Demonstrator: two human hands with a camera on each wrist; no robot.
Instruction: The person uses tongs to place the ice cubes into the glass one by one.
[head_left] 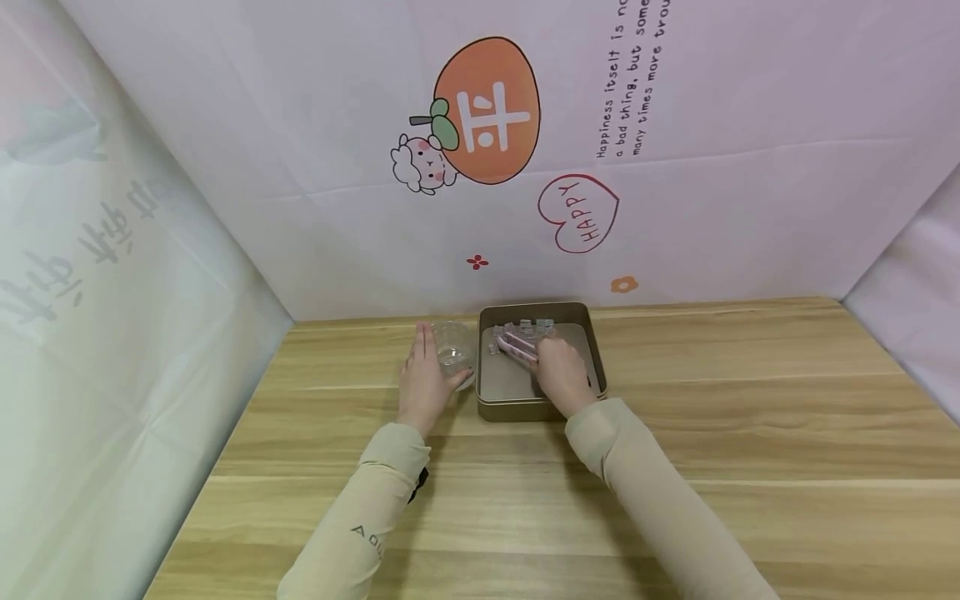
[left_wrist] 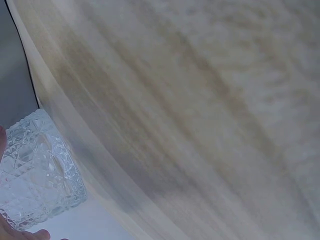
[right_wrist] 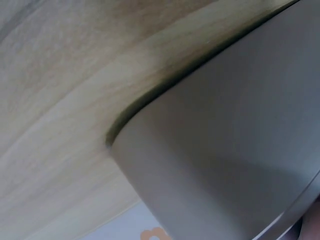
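Note:
A clear patterned glass (head_left: 454, 340) stands on the table beside the tin. My left hand (head_left: 426, 385) holds it, fingers along its left side and thumb at its near side. The left wrist view shows the glass's cut pattern (left_wrist: 40, 172) with fingertips at two sides. My right hand (head_left: 561, 372) reaches into the square metal tin (head_left: 540, 411) and grips small pink tongs (head_left: 517, 347). Their tips point left, towards several clear cubes (head_left: 527, 325) along the tin's far side. In the right wrist view, the tin's outer wall (right_wrist: 215, 135) fills much of the picture and hides the tongs.
The wood-grain table (head_left: 750, 400) runs back to a printed white cloth (head_left: 337, 242) hanging behind it. More white cloth (head_left: 150, 333) hangs at the left. The tin's raised rim surrounds the cubes, and the glass stands close to its left wall.

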